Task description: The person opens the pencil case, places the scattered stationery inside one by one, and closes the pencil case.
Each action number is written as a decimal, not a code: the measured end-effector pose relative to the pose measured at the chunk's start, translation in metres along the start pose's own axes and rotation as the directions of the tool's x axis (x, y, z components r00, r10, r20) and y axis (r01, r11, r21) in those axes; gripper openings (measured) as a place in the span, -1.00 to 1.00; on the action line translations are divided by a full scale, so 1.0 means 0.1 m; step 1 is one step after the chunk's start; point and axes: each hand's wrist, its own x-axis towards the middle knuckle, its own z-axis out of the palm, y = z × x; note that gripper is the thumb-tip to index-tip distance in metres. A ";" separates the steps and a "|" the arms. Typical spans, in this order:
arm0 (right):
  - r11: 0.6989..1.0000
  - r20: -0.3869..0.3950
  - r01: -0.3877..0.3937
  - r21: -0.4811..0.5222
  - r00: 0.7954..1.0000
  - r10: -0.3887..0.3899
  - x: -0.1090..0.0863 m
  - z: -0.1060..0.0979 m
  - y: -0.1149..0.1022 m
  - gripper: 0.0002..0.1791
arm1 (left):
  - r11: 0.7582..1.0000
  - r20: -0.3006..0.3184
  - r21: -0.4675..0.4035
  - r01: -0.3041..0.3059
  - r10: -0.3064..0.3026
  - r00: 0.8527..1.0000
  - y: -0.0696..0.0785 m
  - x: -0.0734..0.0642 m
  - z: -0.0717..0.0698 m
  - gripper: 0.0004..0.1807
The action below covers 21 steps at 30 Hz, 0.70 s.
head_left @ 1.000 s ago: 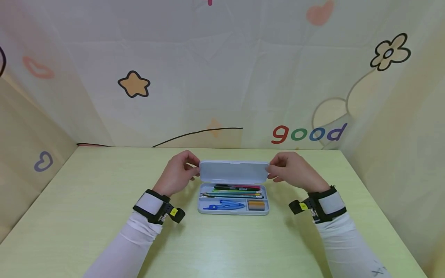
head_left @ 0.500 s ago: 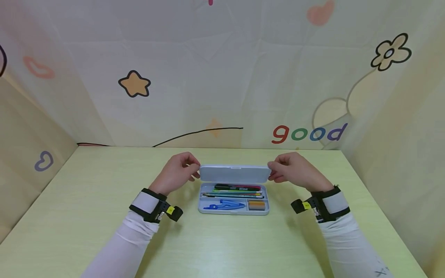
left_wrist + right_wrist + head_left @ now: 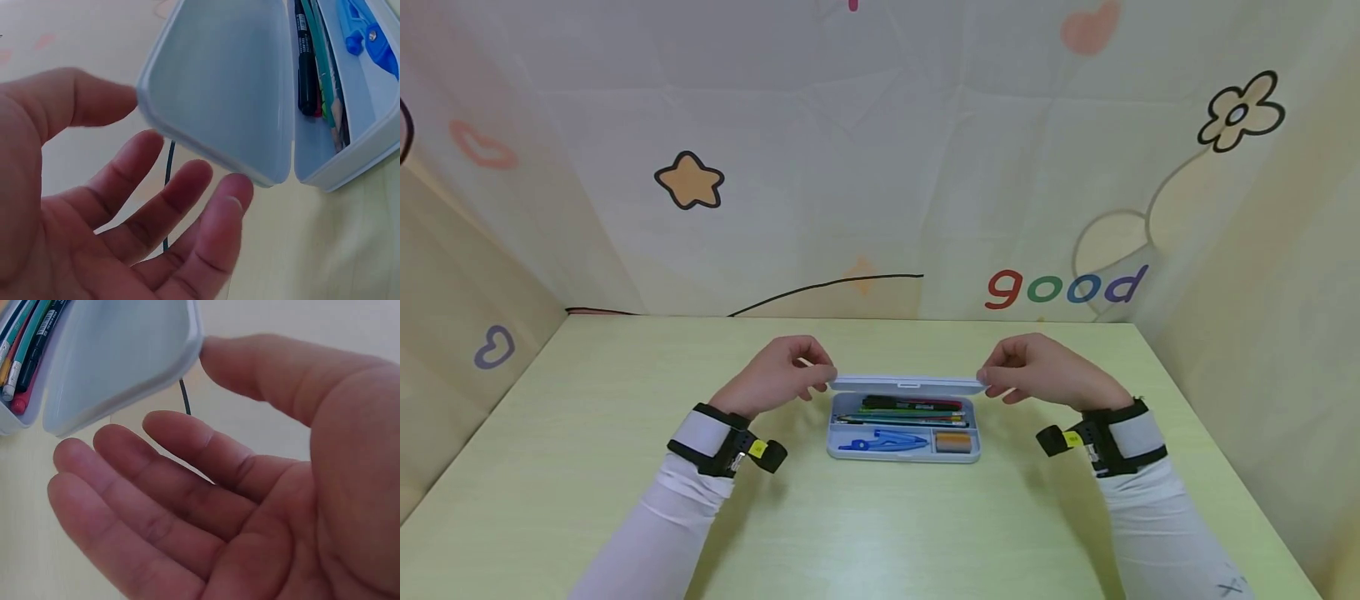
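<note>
A pale blue pencil case (image 3: 842, 454) lies on the table with its hinged lid (image 3: 907, 385) tilted partway down over the back. My left hand (image 3: 778, 375) holds the lid's left corner, thumb on the edge and bent fingers along its end in the left wrist view. At the other corner, the right thumb (image 3: 240, 365) touches the lid, while the other fingers of my right hand (image 3: 1037, 367) spread loosely below, apart from it. Inside the case are a black marker (image 3: 306, 78), several pencils (image 3: 898, 419), a blue compass (image 3: 887, 442) and a brown-and-white block (image 3: 952, 442).
The pale wooden table (image 3: 895, 533) surrounds the case. Behind it hangs a printed curtain (image 3: 880, 183), with more curtain at both sides. Each wrist wears a black strap with a small camera.
The lid has swung forward and down from nearly upright, and both hands have come down with it. The right fingers look looser on the corner. The case and its contents have stayed put.
</note>
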 end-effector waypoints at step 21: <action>0.981 0.087 -0.067 -0.181 0.993 0.083 0.05 0.07 0.06 -0.50 | 0.981 0.214 0.190 0.048 -0.089 0.973 -0.02 -0.05 -0.04 -0.32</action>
